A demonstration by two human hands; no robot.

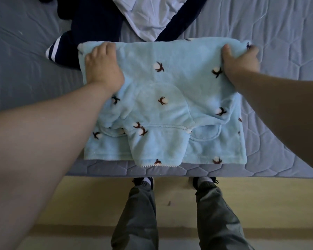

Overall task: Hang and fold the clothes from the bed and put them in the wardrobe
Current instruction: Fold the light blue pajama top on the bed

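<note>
Folding step. Fleece top (170,109) lies flat at near edge of bed (25,78). My left hand (103,67) and right hand (240,62) clamp its far corners. Next, likely: draw far edge to near hem, corners level.

We note a home bedroom: quilted mattress (278,42) strewn with clothes (98,20), yellow bed frame (98,192) by our feet.

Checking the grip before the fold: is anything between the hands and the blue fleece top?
Nothing visible. The left hand and right hand both grip the far edge of the blue fleece top on the bed.
</note>
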